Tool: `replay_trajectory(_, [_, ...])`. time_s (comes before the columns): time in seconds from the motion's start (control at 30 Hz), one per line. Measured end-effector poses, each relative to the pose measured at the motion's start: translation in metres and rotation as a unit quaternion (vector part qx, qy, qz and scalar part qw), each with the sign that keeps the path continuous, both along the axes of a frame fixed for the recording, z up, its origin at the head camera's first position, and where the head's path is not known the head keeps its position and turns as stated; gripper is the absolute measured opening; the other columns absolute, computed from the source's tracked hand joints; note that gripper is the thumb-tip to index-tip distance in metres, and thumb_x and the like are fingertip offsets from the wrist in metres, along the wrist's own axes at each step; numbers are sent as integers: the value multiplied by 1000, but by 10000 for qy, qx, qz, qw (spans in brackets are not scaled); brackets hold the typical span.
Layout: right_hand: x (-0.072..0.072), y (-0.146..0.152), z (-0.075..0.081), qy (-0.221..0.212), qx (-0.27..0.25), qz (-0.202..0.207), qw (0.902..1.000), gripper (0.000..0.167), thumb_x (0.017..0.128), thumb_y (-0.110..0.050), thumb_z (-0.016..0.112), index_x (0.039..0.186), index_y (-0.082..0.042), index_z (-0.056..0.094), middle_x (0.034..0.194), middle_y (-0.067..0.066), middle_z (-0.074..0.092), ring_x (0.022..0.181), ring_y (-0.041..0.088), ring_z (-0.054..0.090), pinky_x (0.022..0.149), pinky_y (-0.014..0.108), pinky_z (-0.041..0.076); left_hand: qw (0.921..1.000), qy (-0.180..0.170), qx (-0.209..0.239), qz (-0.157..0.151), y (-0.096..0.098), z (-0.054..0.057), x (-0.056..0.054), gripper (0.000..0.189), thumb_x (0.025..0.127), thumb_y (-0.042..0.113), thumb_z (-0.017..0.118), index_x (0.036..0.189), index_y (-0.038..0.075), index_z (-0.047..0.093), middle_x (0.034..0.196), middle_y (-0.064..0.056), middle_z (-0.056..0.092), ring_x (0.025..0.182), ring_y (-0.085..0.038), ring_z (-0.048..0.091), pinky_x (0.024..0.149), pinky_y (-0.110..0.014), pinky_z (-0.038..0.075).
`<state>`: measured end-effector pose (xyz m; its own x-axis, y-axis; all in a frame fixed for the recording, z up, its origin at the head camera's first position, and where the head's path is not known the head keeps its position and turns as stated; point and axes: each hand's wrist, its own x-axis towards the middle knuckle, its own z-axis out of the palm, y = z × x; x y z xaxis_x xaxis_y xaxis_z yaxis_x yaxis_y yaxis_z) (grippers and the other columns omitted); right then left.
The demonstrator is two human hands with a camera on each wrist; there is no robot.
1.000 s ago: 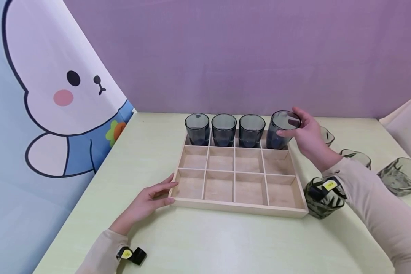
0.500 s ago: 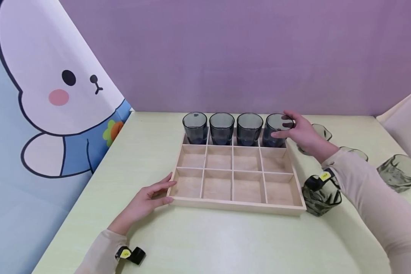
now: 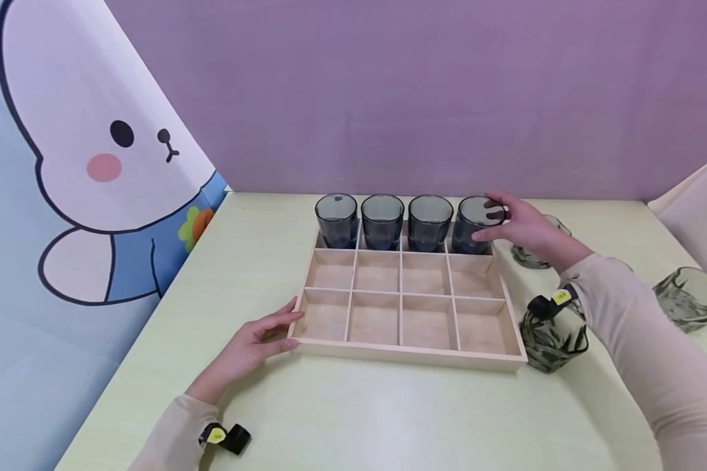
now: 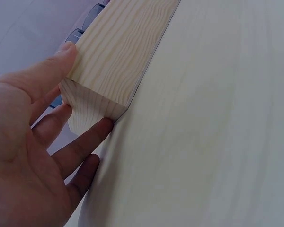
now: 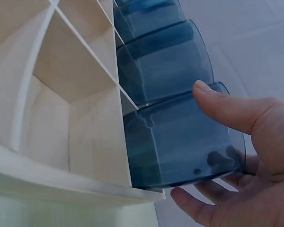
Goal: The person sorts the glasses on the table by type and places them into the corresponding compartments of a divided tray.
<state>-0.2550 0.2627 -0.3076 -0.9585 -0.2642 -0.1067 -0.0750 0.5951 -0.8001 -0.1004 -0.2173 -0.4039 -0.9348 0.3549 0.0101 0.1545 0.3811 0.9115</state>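
Observation:
A shallow wooden divided tray [image 3: 406,352] lies on the table. Several blue-grey drinking glasses [image 3: 381,226] stand upright along its back row, one to a compartment. My right hand [image 3: 527,229] holds the rightmost glass [image 3: 470,229] near its rim. In the right wrist view the thumb is on one side of that glass [image 5: 180,142] and the fingers are behind it; its base sits within the compartment walls. My left hand [image 3: 244,350] grips the tray's front left corner; in the left wrist view its fingertips touch the wooden corner [image 4: 97,106].
Right of the tray stand several smoky, wavy-sided glasses, one close against the tray's side [image 3: 552,343] and another farther right [image 3: 692,297]. My right sleeve partly covers this group. A purple curtain [image 3: 389,98] hangs behind the table.
The rightmost blue-grey glass, tilted and raised a second ago, has gone down into the back right compartment with my right hand on it. My left hand keeps its place at the tray corner.

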Motion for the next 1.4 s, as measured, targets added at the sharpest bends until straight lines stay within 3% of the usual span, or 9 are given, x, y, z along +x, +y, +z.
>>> replay_trajectory(0.2, [1, 3, 3, -36, 149, 203, 9997, 99, 88, -15, 77, 160, -4, 9, 153, 27, 30, 137, 46, 32, 98, 55, 40, 10000, 6, 68, -60, -1, 1, 0, 48, 91, 9, 72, 137, 3, 60, 157, -14, 33, 138, -39, 40, 106, -41, 42])
replay_trajectory(0.43, [13, 12, 15, -192, 418, 385, 9982, 113, 88, -21, 78, 157, -3, -11, 153, 34, 23, 138, 53, 28, 106, 64, 35, 10000, -15, 60, -52, -1, 2, 0, 49, 91, 10, 73, 137, 2, 59, 157, -14, 32, 138, -39, 40, 104, -32, 44])
replay_trajectory(0.63, [32, 22, 22, -138, 337, 461, 9983, 114, 89, -18, 77, 158, -7, -14, 153, 36, 22, 136, 54, 32, 104, 64, 38, 9999, -47, 96, -61, 0, 3, -1, 50, 91, 10, 73, 138, 1, 58, 158, -13, 32, 137, -39, 41, 104, -32, 44])
replay_trajectory(0.8, [47, 29, 20, 24, 400, 683, 9969, 108, 90, -14, 75, 158, -2, -8, 149, 33, 31, 132, 53, 38, 97, 52, 48, 10000, -52, 72, -22, 0, 2, -1, 50, 91, 10, 73, 137, 2, 59, 158, -12, 33, 137, -38, 41, 105, -34, 43])
replay_trajectory(0.97, [61, 38, 14, 128, 426, 889, 9950, 102, 90, -13, 75, 157, 2, -1, 146, 31, 35, 131, 55, 38, 96, 55, 47, 10000, 31, 83, -26, 0, 2, 0, 49, 90, 9, 73, 137, 1, 59, 157, -13, 34, 138, -38, 40, 107, -36, 42])
replay_trajectory(1.13, [74, 47, 9, 282, 361, 1082, 9931, 97, 89, -9, 75, 157, 3, 7, 144, 30, 39, 127, 54, 42, 93, 27, 49, 9999, 25, 97, -20, 0, 2, 1, 48, 91, 8, 73, 137, 1, 59, 157, -14, 34, 138, -38, 40, 107, -42, 40])
replay_trajectory(1.23, [82, 54, 4, 449, 323, 1244, 9907, 91, 88, -7, 75, 156, 3, 14, 143, 29, 41, 126, 34, 51, 87, 13, 46, 9999, 19, 97, -16, 0, 2, 2, 48, 91, 8, 73, 136, 1, 60, 157, -14, 33, 138, -38, 41, 107, -43, 40])
replay_trajectory(1.3, [86, 59, -3, 607, 206, 1411, 9879, 86, 87, -3, 75, 154, 5, 20, 141, 29, 44, 122, 15, 53, 86, 13, 47, 10000, 33, 89, -17, 0, 2, 2, 48, 91, 8, 73, 136, 1, 60, 157, -15, 34, 137, -38, 41, 107, -43, 40])
replay_trajectory(1.4, [92, 66, -14, 804, -10, 1635, 9833, 80, 85, 3, 75, 151, 4, 29, 138, 12, 51, 113, -8, 50, 87, 16, 49, 10000, 33, 73, -7, 0, 1, 2, 48, 91, 8, 73, 136, 2, 60, 157, -15, 33, 137, -38, 42, 107, -42, 40])
